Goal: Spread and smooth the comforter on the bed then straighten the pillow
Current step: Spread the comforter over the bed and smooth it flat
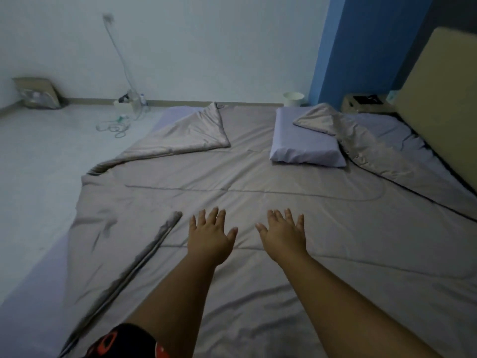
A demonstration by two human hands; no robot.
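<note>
A grey comforter lies over most of the bed, which has a lavender sheet. Its far left corner is folded back, and a long crease runs along its near left side. Another corner is draped over a lavender pillow that lies askew on top of the comforter at the far right. My left hand and my right hand rest flat on the comforter, side by side, fingers spread, holding nothing.
A beige headboard runs along the right side. A bedside cabinet and a white bin stand behind the bed. On the floor at the left lie a cable tangle, a box with bottles and a bag.
</note>
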